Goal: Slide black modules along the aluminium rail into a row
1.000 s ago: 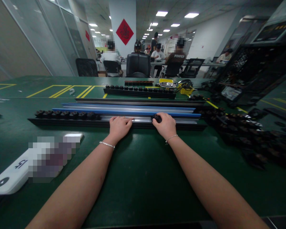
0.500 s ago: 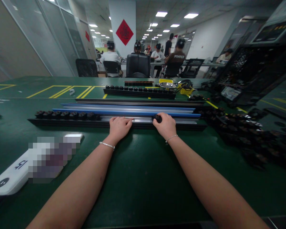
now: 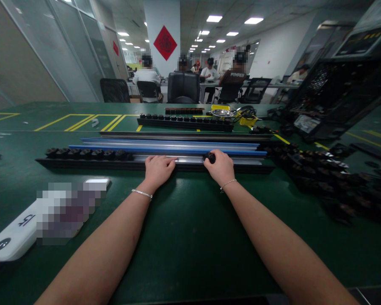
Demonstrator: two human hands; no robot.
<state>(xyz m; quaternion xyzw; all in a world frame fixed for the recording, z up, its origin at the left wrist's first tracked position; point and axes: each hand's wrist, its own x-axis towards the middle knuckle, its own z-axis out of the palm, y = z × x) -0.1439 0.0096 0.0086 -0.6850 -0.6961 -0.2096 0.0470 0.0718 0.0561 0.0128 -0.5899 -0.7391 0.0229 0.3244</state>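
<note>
head view: the right hand (image 3: 221, 165) clamps its fingers on a small black block (image 3: 211, 157), right of middle on the crosswise black rail (image 3: 95, 164); the left hand (image 3: 158, 170) lies over the rail's middle, its grip unclear.

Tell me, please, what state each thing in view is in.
Near black rail: partly filled, row of black pieces at its left.
Left hand: resting on that rail.
Right hand: closed around a black piece.
Blue-edged railing: lying lengthwise behind the near rail.
Far black rail: lined along its top with dark pieces.
Loose dark parts: heaped at right.
Ceiling lights: lit.
</note>
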